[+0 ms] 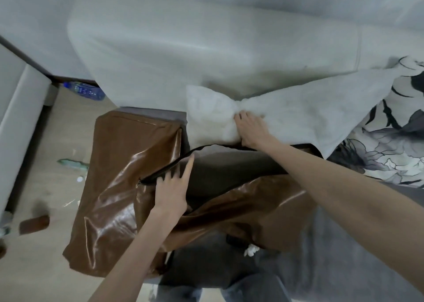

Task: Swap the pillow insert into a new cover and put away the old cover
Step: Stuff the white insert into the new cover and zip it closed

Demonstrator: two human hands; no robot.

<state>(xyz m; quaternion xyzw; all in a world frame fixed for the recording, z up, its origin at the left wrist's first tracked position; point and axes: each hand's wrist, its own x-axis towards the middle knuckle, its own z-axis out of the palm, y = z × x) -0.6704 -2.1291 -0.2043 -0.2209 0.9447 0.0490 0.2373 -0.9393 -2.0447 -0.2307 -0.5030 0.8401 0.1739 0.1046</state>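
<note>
I am watching the shiny brown cover point(114, 198) lying gaping under my left grip point(171, 192), whose spread fingers are pressing its zipper edge, while my right grip point(251, 129) beyond it is squeezing the white pillow insert point(211, 115).

Pale sofa point(206, 49) bearing white insert point(286, 118), wooden floor point(57, 141) with plastic bottle point(86, 91)
</note>
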